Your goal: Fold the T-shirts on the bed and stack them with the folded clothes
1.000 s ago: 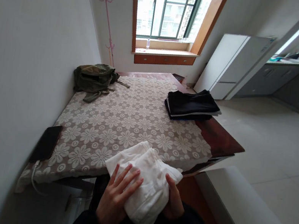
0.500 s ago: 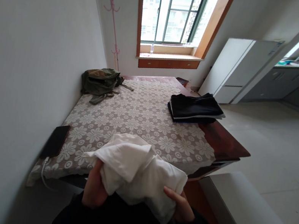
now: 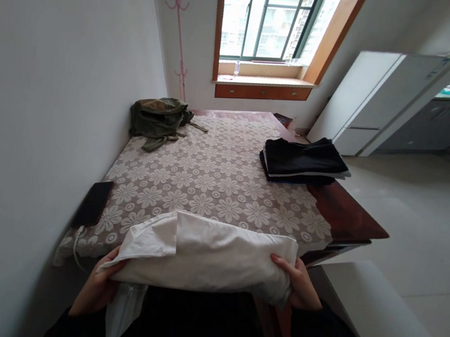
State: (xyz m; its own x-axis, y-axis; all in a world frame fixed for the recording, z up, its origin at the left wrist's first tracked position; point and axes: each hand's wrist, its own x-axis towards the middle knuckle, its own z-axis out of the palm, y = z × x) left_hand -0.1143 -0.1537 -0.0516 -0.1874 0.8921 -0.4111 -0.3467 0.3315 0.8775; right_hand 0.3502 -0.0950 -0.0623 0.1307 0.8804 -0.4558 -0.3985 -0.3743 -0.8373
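Observation:
A white cloth garment point(image 3: 218, 254), folded into a long band, is stretched between my two hands at the near edge of the table. My left hand point(image 3: 98, 280) grips its left end, where a loose flap is turned over. At the other end my right hand point(image 3: 299, 280) pinches the cloth, thumb on top and the other fingers mostly behind it. Which kind of garment it is, I cannot tell. Farther back on the right of the table lies a folded stack of dark clothes point(image 3: 305, 160) with a pale layer in it.
A flower-patterned lace cloth covers the table point(image 3: 204, 188). An olive backpack point(image 3: 157, 119) lies at the back left against the wall. A black phone point(image 3: 93, 203) with a white cable point(image 3: 76, 247) sits at the left edge. A pale bench-like surface point(image 3: 374, 311) stands at the right.
My hands have moved apart, the left one out to the left and the right one slightly right. The bunched white garment is now pulled out into a flat, wide band.

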